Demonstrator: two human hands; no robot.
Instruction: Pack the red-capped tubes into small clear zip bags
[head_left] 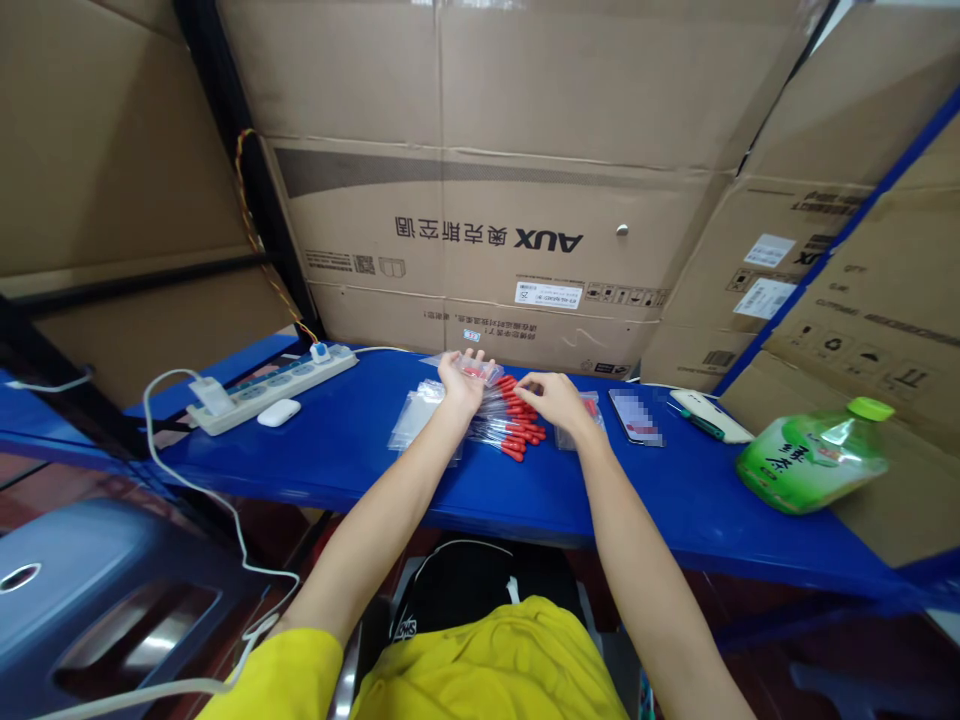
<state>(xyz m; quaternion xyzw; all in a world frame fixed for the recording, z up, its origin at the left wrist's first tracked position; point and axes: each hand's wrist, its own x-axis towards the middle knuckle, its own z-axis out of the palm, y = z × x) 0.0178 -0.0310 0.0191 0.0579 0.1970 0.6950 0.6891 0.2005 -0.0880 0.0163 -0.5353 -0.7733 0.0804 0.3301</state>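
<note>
At the far left of the blue worktop (360, 450) lies a white power strip (274, 388) with a white charger plugged in it, and just in front of it a small white earbud case (279, 412); a white cable hangs down from the strip over the front edge. Next comes a small stack of empty clear bags (414, 415), which lies flat on the worktop just beside the left wrist.

The left hand (459, 380) is raised a little, palm partly up; its fingers are closed around one clear bag (480, 370) with something red inside. Between the two hands lies the heap of red-capped tubes (514, 420), spread like a fan and touching each other. The right hand (551, 398) rests at the right side of the heap; its fingers are curved and narrow at the caps, but I cannot tell if they already pinch a tube.

To do this step well, I think the left hand should keep the mouth of the bag wide and turned toward the heap; the right hand should take the tubes with all caps to one side, so they slide in together without catching the plastic.

Further right are a phone (636, 416), a white flat device (709, 414) and a green bottle (814, 458) that lies on its side; cardboard boxes (487, 220) stand behind everything.
</note>
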